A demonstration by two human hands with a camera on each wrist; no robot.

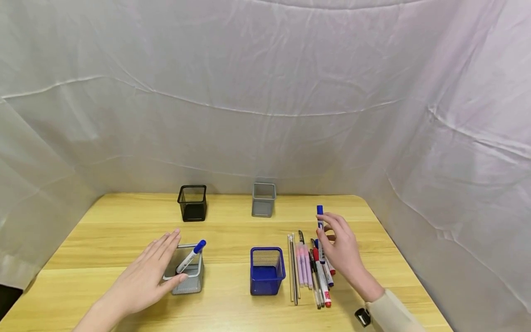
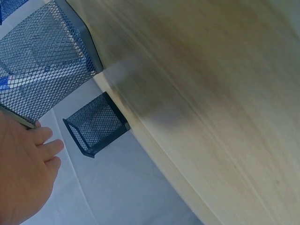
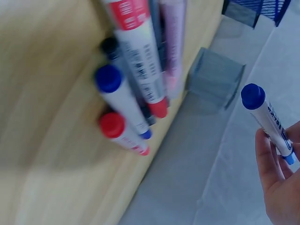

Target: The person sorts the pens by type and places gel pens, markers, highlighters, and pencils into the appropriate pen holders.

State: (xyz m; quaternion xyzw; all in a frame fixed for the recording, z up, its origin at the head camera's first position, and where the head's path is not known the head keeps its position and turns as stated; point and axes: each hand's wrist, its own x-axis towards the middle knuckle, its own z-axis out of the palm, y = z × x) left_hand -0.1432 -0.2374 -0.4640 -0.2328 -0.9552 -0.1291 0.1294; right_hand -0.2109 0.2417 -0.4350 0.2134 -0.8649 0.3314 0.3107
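Note:
My right hand [image 1: 342, 249] pinches a blue-capped whiteboard marker [image 1: 320, 224] between thumb and fingers, held upright above a row of pens and markers [image 1: 324, 290]. The right wrist view shows the same blue marker [image 3: 269, 119] clear of the table. On the left, my left hand [image 1: 143, 276] has its fingers straight along the side of a grey mesh pen holder [image 1: 188, 287]; whether it touches the rim is hard to tell. Another blue-capped marker [image 1: 190, 259] leans inside that holder, its cap above the rim. The left wrist view shows the holder's mesh wall [image 2: 47, 51] beside my fingers.
A blue mesh holder [image 1: 267, 288] stands left of the pencils [image 1: 292, 272] and pink pens [image 1: 304, 265]. Farther back are a black holder [image 1: 193, 212] and a second grey holder [image 1: 263, 208]. A small black sharpener [image 1: 362, 317] lies near my right sleeve. Cloth walls [image 1: 249, 138] surround the table.

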